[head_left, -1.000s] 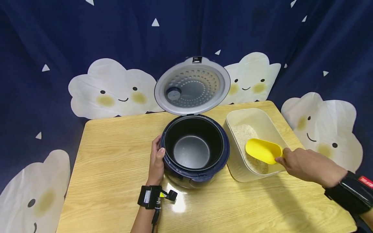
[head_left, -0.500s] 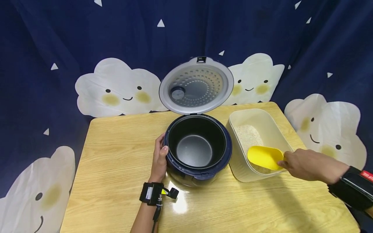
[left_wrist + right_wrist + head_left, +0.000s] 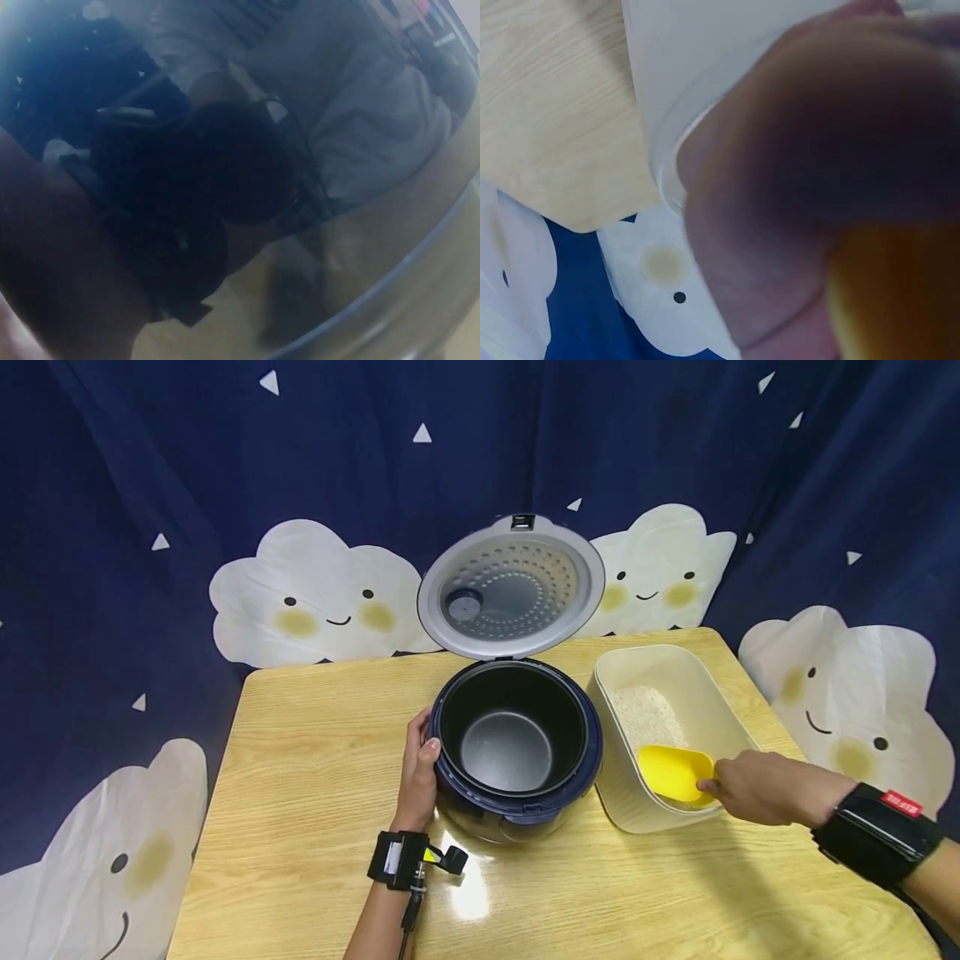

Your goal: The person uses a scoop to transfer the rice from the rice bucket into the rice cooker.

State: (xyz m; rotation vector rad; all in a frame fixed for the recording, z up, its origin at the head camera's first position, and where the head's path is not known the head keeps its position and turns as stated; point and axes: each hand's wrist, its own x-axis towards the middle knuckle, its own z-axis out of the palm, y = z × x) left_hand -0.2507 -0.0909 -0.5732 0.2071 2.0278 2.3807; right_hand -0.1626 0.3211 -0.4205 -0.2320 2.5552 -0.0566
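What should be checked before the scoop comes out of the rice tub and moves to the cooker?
1. Cooker lid open, clear of the path: ok.
2. Inner pot seated in the cooker, nothing visible inside: ok.
3. Left hand steadies the cooker at its rim: ok.
4. Right hand grips the yellow scoop at its near end: ok.
5. Scoop lies down in the rice inside the tub: ok.
6. Amount of rice in the scoop: cannot tell.
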